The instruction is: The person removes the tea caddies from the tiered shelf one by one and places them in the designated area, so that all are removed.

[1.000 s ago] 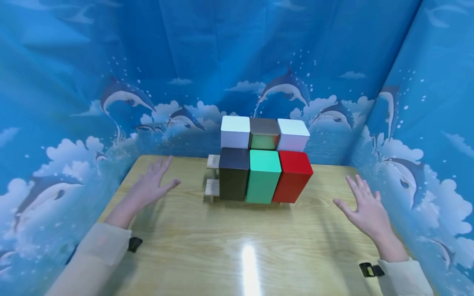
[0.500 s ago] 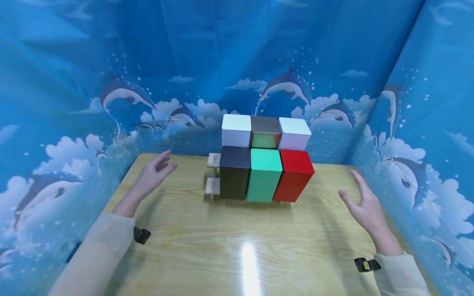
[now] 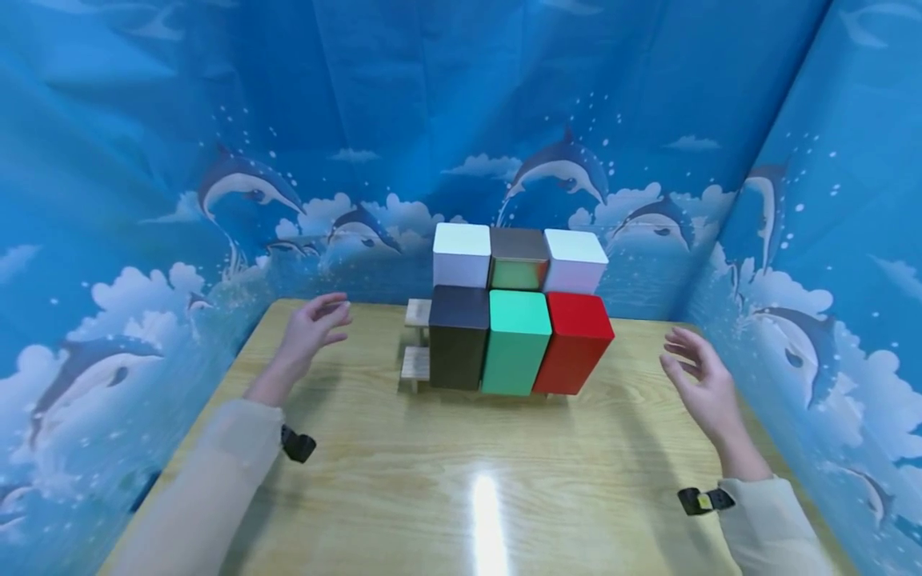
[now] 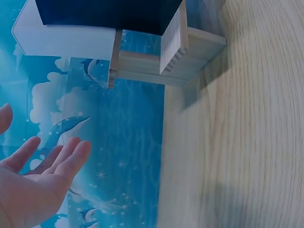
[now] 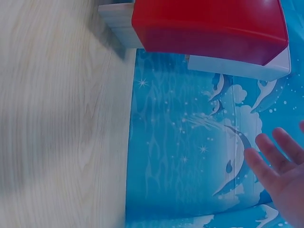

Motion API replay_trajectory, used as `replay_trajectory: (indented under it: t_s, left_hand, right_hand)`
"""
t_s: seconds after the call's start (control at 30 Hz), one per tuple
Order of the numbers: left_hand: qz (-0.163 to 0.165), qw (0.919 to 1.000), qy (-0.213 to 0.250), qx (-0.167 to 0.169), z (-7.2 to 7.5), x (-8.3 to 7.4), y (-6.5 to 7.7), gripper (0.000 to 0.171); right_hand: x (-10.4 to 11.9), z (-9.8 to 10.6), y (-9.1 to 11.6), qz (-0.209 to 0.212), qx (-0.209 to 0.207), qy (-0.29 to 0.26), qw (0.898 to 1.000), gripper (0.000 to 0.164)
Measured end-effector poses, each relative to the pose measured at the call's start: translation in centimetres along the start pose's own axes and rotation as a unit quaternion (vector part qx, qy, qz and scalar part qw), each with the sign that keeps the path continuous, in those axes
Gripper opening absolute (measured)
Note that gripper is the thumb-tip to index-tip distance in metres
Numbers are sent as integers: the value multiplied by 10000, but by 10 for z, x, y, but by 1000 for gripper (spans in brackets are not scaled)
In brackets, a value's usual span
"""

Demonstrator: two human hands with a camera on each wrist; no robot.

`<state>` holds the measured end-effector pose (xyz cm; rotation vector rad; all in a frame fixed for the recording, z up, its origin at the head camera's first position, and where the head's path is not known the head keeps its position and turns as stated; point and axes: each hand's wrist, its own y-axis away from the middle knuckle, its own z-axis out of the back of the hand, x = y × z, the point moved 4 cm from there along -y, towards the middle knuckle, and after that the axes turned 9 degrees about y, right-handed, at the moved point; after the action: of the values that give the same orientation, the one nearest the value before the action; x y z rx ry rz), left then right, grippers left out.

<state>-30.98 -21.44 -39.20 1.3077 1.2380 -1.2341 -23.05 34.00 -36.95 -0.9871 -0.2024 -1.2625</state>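
Observation:
My left hand [image 3: 310, 330] hovers over the table's left side with loosely bent fingers and nothing in it. Over the right side floats my right hand [image 3: 702, 380], also holding nothing, its fingers relaxed. Between them, boxes stand in two rows on a stepped wooden rack [image 3: 416, 362]. In front are a black box [image 3: 458, 340], a green box [image 3: 515, 344] and a red box [image 3: 574, 344]. Behind and higher sit a white box [image 3: 461, 254], a brown box [image 3: 519, 258] and a second white box [image 3: 575, 260]. Both hands are apart from the boxes.
The wooden table [image 3: 403, 472] carries a bright light reflection near its front. A blue dolphin-print curtain [image 3: 374, 120] encloses the back and both sides. On the left, the rack's step ends stick out beyond the black box.
Both hands' spread fingers have relaxed and bent. The left hand and forearm have shifted a little to the right; the right forearm has drifted slightly left. The boxes have stayed put.

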Motion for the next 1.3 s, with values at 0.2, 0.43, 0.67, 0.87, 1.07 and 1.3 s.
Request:
replay_trajectory:
  t_s: [0.2, 0.43, 0.67, 0.87, 1.07, 1.3]
  left_hand:
    - [362, 9989, 290, -68, -8, 13, -11, 59]
    - [950, 9893, 1105, 112, -20, 25, -26, 60]
    - [1425, 9750, 1689, 243, -30, 39, -38, 61]
    - [1597, 9675, 1932, 347, -40, 49, -48, 60]
    - [1782, 9675, 1713, 525, -50, 56, -53, 60]
    - [2069, 9543, 1941, 936, -58, 68, -59, 57]
  right_hand:
    - [3, -13, -9, 109, 251, -300, 9992, 46]
    - [12, -27, -20, 424, 410, -529, 9969, 49]
    - [32, -37, -25, 445, 699, -509, 9953, 50]
    - [41, -42, -25, 420, 814, -591, 9940, 51]
    - [24, -53, -30, 247, 1036, -595, 9925, 56]
    - [47, -53, -31, 270, 1171, -627, 9908, 57]
